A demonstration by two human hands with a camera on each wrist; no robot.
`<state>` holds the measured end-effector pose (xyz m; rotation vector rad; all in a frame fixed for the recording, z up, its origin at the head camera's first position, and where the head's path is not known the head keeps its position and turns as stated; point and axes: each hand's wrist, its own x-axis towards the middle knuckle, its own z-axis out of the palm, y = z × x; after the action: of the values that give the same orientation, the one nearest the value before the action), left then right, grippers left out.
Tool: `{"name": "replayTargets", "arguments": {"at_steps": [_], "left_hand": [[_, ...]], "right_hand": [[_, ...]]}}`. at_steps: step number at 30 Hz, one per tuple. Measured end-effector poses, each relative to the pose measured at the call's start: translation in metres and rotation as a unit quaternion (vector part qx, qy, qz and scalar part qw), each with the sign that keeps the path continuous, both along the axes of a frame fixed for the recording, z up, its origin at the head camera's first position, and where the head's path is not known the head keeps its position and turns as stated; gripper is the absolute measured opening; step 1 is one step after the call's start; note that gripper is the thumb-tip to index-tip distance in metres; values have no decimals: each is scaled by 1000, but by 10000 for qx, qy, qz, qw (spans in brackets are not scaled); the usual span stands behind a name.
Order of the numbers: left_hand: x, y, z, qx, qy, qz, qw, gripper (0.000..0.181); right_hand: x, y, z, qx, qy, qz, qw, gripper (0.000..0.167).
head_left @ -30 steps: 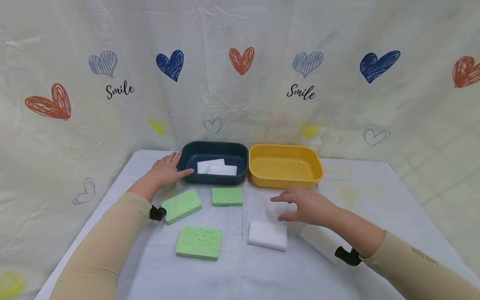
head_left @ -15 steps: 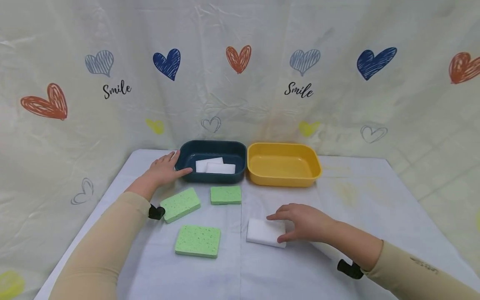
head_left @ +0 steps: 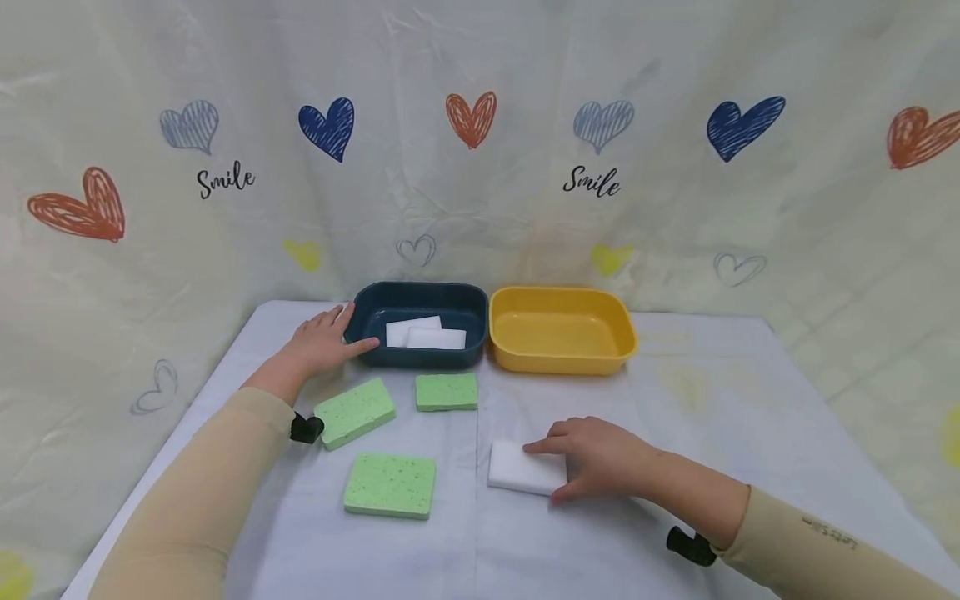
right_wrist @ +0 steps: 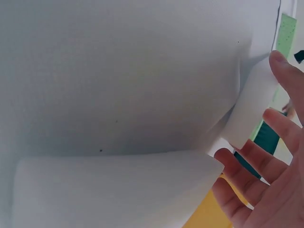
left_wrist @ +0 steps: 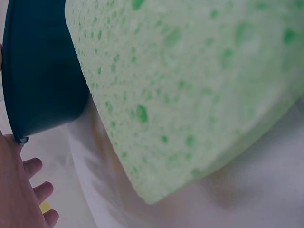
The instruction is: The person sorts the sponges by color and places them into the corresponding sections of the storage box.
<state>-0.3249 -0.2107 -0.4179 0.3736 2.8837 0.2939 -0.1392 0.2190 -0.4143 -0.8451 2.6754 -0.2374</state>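
My left hand [head_left: 318, 342] rests against the left side of a dark blue tub [head_left: 420, 360], its thumb at the front rim. Two white sponges [head_left: 437, 338] lie inside that tub. On the table, a white sponge [head_left: 521, 468] has my right hand [head_left: 603, 458] at its right side, index finger over the top and thumb near the front edge. In the right wrist view the fingers are spread about this sponge [right_wrist: 249, 102]; a firm grip does not show. Another white sponge [right_wrist: 104, 190] lies under the right hand, hidden in the head view.
Three green sponges lie on the left half: one tilted [head_left: 355, 412], one behind [head_left: 446, 392], one in front [head_left: 390, 485]. A yellow tub [head_left: 562, 364] stands right beside the dark blue one. A curtain with printed hearts hangs behind the table [head_left: 697, 442].
My right hand has come down and toward me from in front of the yellow tub to the white sponge on the table. The left hand stays at the dark blue tub.
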Motion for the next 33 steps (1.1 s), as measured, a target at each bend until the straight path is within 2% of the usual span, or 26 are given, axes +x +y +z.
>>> {"name": "replayTargets", "arguments": {"at_steps": [10,19,24,33], "left_hand": [[0,0,4,-20,-62,22,10000,113],[3,2,5,27,-77,8,10000,112],[2,2,6,72,-74,47,9999,113],[2,1,5,91,-87,-9,9999,111]], "right_hand": [[-3,1,6,-46,308,212,9993,56],[-8,7,21,-464,823,222,9953,50],[-17,9,31,-571,971,35,9936,50],[-43,10,49,-793,965,-370,9915,53]]}}
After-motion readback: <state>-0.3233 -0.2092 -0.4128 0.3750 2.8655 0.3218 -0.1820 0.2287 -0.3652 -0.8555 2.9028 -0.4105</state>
